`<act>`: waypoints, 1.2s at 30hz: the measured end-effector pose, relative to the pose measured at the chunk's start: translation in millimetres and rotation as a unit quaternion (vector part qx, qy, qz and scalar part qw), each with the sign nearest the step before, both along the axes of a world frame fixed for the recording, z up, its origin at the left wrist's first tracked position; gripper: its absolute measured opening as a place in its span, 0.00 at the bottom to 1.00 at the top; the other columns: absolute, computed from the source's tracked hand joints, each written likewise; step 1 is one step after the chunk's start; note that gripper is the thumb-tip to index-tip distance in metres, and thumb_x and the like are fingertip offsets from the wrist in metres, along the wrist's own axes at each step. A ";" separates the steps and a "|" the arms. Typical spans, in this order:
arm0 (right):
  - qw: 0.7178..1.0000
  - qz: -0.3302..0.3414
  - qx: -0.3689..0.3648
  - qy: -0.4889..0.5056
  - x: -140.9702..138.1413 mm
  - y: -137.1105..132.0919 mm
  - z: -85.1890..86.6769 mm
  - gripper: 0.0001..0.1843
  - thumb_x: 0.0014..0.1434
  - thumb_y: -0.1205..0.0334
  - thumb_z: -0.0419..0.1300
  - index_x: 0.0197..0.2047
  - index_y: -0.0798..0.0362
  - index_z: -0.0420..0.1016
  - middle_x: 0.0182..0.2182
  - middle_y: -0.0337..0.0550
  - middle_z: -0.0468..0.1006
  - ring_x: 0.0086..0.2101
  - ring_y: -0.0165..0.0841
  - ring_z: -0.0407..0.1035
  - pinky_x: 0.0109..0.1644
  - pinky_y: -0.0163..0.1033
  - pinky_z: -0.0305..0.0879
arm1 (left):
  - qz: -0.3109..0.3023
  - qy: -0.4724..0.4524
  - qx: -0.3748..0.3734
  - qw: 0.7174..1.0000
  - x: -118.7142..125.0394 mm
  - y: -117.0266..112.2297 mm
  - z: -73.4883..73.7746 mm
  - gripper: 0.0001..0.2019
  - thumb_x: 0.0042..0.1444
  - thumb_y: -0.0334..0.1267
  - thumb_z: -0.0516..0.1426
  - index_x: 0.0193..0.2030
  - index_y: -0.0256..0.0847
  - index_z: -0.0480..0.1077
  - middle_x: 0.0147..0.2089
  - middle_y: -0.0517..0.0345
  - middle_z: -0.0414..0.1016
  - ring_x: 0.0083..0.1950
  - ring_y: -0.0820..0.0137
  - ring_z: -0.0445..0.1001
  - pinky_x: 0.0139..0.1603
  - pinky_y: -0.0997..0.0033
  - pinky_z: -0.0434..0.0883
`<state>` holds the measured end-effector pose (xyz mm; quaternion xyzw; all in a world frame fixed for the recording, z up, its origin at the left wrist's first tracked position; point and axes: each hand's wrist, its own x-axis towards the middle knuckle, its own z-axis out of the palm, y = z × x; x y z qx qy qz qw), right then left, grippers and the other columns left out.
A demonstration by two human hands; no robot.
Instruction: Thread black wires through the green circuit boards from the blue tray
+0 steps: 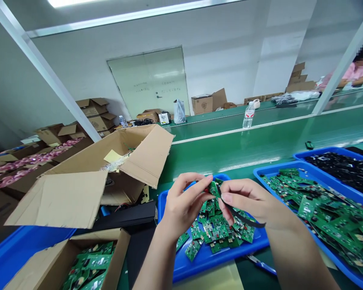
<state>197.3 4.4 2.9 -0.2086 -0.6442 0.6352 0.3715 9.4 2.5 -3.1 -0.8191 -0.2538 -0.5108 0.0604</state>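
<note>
My left hand (pixel 181 203) pinches a small green circuit board (pixel 213 189) between thumb and fingers. Against the board's right edge, my right hand (pixel 249 197) grips a thin black strip (pixel 245 220), whose loose end curves down past the wrist. Both hands are raised over a blue tray (pixel 211 266), where many green boards (pixel 218 231) lie in a loose pile. My fingers partly cover the held board and the upper end of the strip.
A blue tray of boards (pixel 258 173) stands at right, with a tray of black parts (pixel 340 167) behind. At left are a large open carton (pixel 69 197) and a small box (pixel 121 257) of boards. A blue-handled tool (pixel 264 266), bottle (pixel 248 117) and person (pixel 351 72) also appear.
</note>
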 end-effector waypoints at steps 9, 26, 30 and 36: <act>1.000 -0.008 0.007 0.021 -0.9 1.5 -9.8 0.18 0.59 0.50 0.58 0.24 0.54 0.65 0.19 0.38 0.70 0.19 0.26 0.64 0.25 0.33 0.61 | -0.093 -0.036 -0.118 0.988 2.5 -0.3 -0.1 0.20 0.57 0.35 0.58 0.58 0.48 0.66 0.41 0.55 0.70 0.40 0.72 0.71 0.40 0.73 0.73; 0.966 -0.162 0.183 -0.082 -6.4 -1.2 -9.7 0.13 0.60 0.58 0.52 0.25 0.52 0.61 0.21 0.36 0.60 0.24 0.28 0.53 0.27 0.34 0.52 | -0.123 -0.049 -0.225 0.965 7.6 -6.8 -1.6 0.22 0.60 0.39 0.55 0.61 0.49 0.62 0.37 0.56 0.69 0.38 0.72 0.69 0.40 0.72 0.72; 0.963 -0.173 0.188 -0.086 -7.7 -1.4 -8.7 0.12 0.60 0.61 0.51 0.25 0.52 0.60 0.22 0.35 0.59 0.24 0.27 0.52 0.26 0.33 0.49 | -0.100 -0.042 -0.222 0.969 7.8 -6.5 -2.0 0.21 0.59 0.41 0.55 0.60 0.48 0.64 0.34 0.58 0.67 0.35 0.73 0.67 0.37 0.74 0.71; 0.950 -0.192 0.235 -0.071 -9.7 -0.4 -1.7 0.11 0.59 0.62 0.51 0.25 0.52 0.60 0.21 0.34 0.61 0.25 0.27 0.55 0.30 0.33 0.53 | -0.084 -0.030 -0.201 0.976 9.9 -6.0 4.4 0.22 0.60 0.38 0.54 0.62 0.50 0.62 0.34 0.58 0.70 0.36 0.74 0.71 0.39 0.76 0.72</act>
